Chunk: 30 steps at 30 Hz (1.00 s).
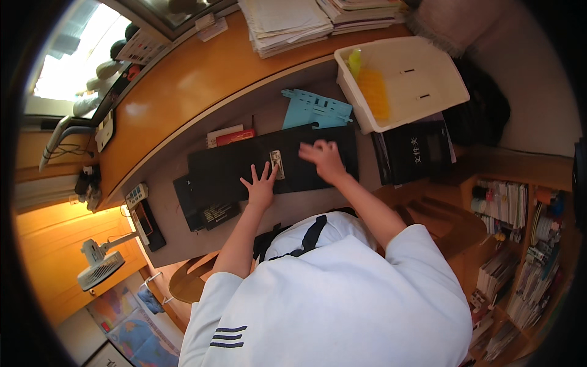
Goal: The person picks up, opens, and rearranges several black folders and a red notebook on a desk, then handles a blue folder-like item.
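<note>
A black file folder [229, 163] lies opened out flat on the grey desk surface in front of me. A metal clip mechanism [277, 164] is fixed near its middle. My left hand [261, 186] rests on the folder with the fingers spread, one fingertip at the edge of the clip. Over the right half of the folder is my right hand [328, 160], slightly blurred, its fingers partly curled and apart, with nothing seen in it. Whether it touches the cover I cannot tell. Black items [220, 214] stick out from under the folder's near left edge.
A white plastic bin [426, 78] with yellow items stands at the back right, beside a light-blue plastic stand [316, 110]. More black folders [417, 147] lie at the right. A red box [235, 137] sits behind. Paper stacks [289, 23] rest on the upper ledge. A fan [101, 264] is clamped left.
</note>
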Each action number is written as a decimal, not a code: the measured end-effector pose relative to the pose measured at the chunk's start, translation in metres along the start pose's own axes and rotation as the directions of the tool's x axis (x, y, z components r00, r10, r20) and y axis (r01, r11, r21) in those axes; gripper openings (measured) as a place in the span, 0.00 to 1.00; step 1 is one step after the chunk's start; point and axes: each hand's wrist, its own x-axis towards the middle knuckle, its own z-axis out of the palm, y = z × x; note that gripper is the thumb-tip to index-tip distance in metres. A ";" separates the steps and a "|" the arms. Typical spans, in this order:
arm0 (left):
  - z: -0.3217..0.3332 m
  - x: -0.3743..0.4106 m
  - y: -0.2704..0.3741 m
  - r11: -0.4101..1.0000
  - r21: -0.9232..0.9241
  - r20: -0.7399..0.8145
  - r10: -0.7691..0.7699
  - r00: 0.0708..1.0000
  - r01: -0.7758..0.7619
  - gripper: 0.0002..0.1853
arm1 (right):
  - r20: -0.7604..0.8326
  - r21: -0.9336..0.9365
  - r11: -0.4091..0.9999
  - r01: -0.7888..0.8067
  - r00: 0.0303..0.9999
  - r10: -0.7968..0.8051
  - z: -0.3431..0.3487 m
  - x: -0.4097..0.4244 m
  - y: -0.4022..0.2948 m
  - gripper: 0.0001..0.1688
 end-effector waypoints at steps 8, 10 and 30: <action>-0.019 -0.012 0.002 0.998 0.036 0.106 0.051 0.993 -0.055 0.55 | 0.290 0.164 0.985 0.052 0.952 -0.098 -0.001 -0.084 0.014 0.26; -0.019 -0.014 0.003 0.999 0.026 0.101 0.044 0.994 -0.047 0.55 | 0.374 0.227 0.974 -0.005 0.924 -0.083 -0.010 -0.090 0.013 0.25; -0.006 -0.022 0.002 0.999 0.021 0.014 0.034 0.999 -0.034 0.53 | 0.087 -0.076 0.908 -0.412 0.904 0.418 -0.040 -0.106 -0.041 0.39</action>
